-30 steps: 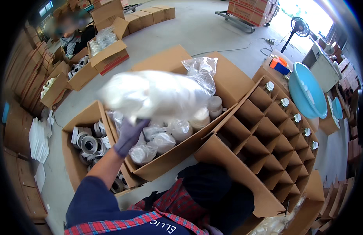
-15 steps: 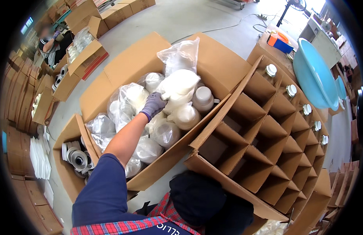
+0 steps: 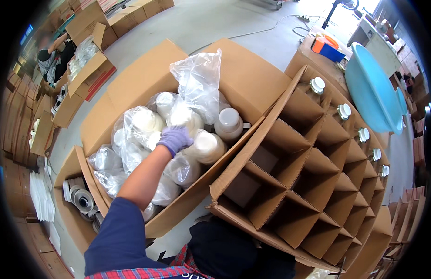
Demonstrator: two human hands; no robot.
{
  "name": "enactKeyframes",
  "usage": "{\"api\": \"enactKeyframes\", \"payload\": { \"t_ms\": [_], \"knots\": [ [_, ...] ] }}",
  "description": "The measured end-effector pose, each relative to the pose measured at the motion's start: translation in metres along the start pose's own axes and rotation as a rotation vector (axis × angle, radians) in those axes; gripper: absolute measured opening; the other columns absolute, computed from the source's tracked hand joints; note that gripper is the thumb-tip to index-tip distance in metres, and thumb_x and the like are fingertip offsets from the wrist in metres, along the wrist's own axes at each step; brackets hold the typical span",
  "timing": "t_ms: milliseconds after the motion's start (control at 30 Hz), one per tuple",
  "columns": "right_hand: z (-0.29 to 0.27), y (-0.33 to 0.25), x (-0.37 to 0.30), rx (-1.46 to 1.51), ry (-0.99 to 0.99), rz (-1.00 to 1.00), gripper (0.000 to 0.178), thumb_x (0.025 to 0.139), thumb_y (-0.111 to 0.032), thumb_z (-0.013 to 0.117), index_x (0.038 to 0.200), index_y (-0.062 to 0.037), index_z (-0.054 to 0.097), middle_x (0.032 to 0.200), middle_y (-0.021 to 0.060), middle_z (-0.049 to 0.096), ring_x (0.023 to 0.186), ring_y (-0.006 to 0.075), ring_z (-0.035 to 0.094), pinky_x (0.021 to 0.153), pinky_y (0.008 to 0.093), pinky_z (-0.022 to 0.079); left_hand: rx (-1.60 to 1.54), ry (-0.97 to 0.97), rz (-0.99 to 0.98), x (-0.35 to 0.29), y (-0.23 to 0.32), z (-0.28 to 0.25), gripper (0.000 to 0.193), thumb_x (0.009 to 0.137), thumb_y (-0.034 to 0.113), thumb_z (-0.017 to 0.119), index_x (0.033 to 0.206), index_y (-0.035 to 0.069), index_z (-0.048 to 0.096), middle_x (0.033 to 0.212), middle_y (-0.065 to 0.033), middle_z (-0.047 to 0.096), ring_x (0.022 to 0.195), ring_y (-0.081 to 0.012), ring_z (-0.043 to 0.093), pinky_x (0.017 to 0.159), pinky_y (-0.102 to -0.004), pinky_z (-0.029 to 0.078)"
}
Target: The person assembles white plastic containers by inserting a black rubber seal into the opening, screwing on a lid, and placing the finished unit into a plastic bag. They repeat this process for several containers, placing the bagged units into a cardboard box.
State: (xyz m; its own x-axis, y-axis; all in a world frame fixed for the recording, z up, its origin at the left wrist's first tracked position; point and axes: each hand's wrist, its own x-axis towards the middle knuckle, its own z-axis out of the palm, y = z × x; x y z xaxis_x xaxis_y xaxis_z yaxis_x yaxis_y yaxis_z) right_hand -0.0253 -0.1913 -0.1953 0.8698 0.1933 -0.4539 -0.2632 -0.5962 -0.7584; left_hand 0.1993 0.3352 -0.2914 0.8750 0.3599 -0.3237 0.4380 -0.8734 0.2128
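My left hand [image 3: 174, 139], in a purple-grey glove, reaches into an open cardboard box [image 3: 131, 79] of plastic-bagged containers. It rests over the bagged pieces, its fingers beside a whitish wrapped container [image 3: 207, 147]. Blur and the bags hide the fingertips, so whether they grip anything is unclear. To the right stands a grey jug [image 3: 228, 122] with a lid and side handle. A clear plastic bag [image 3: 199, 81] stands up behind the hand, against the far flaps. Other wrapped containers [image 3: 145, 120] fill the left side. My right hand is out of view.
At right, a divided carton [image 3: 252, 223] holds several white-capped bottles [image 3: 318, 85] along its far-right edge. A blue basin [image 3: 371, 88] stands beyond it. At left, a box holds grey-white round parts [image 3: 83, 199]. Farther off, a person [image 3: 50, 58] works beside boxes.
My left hand has moved down and left, off the white plastic-wrapped bulk. That bulk no longer covers the containers, and the clear bag behind now hangs more fully in sight. The view has shifted slightly.
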Motion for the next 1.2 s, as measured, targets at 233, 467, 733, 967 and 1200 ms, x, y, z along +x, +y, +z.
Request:
{"api": "enactKeyframes", "payload": {
  "t_ms": [233, 467, 733, 967, 1200],
  "knots": [
    [-0.002, -0.003, 0.0, -0.01, -0.038, -0.015, 0.029, 0.094, -0.01, 0.068, 0.123, -0.0067, 0.068, 0.106, 0.0112, 0.068, 0.097, 0.0211, 0.066, 0.089, 0.0335, 0.053, 0.53, 0.194, 0.56, 0.096, 0.164, 0.016, 0.023, 0.093, 0.03, 0.058, 0.097, 0.018, 0.077, 0.107, -0.0064, 0.072, 0.103, -0.0224, 0.066, 0.093, -0.0449, 0.042],
    [0.0, -0.002, -0.004, 0.046, -0.002, 0.043, 0.029, 0.094, -0.01, 0.068, 0.123, -0.0069, 0.068, 0.105, 0.0112, 0.069, 0.097, 0.0215, 0.066, 0.089, 0.034, 0.053, 0.747, 0.009, 0.424, 0.144, 0.195, 0.075, 0.03, 0.099, 0.023, 0.051, 0.114, 0.018, 0.077, 0.114, -0.0048, 0.076, 0.102, -0.0284, 0.071, 0.084, -0.0526, 0.044],
    [-0.005, 0.008, -0.017, 0.087, -0.142, -0.068, 0.028, 0.094, -0.01, 0.068, 0.122, -0.0071, 0.069, 0.104, 0.0112, 0.069, 0.097, 0.0219, 0.066, 0.089, 0.0345, 0.053, 0.446, 0.355, 0.412, 0.177, 0.09, 0.134, 0.027, 0.096, 0.026, 0.051, 0.102, 0.014, 0.074, 0.103, -0.0111, 0.071, 0.099, -0.0329, 0.069, 0.082, -0.0513, 0.052],
    [-0.01, -0.003, -0.09, 0.293, -0.38, -0.064, 0.027, 0.094, -0.011, 0.068, 0.121, -0.0073, 0.069, 0.103, 0.0112, 0.069, 0.096, 0.0223, 0.066, 0.088, 0.035, 0.053, 0.287, 0.7, 0.543, -0.052, 0.11, -0.172, 0.012, 0.081, 0.019, 0.064, 0.085, 0.008, 0.062, 0.081, -0.0124, 0.066, 0.076, -0.0255, 0.068, 0.07, -0.0413, 0.053],
    [-0.075, -0.073, -0.079, -0.039, 0.543, -0.709, 0.063, 0.085, -0.027, 0.073, 0.136, 0.0039, 0.054, 0.131, 0.0307, 0.057, 0.122, 0.0426, 0.057, 0.105, 0.0467, 0.045, -1.058, 0.212, 0.63, -0.289, 0.136, -0.221, 0.011, 0.09, 0.006, 0.061, 0.095, -0.001, 0.068, 0.09, -0.0093, 0.074, 0.076, -0.0158, 0.069, 0.067, -0.03, 0.055]
  ]
}}
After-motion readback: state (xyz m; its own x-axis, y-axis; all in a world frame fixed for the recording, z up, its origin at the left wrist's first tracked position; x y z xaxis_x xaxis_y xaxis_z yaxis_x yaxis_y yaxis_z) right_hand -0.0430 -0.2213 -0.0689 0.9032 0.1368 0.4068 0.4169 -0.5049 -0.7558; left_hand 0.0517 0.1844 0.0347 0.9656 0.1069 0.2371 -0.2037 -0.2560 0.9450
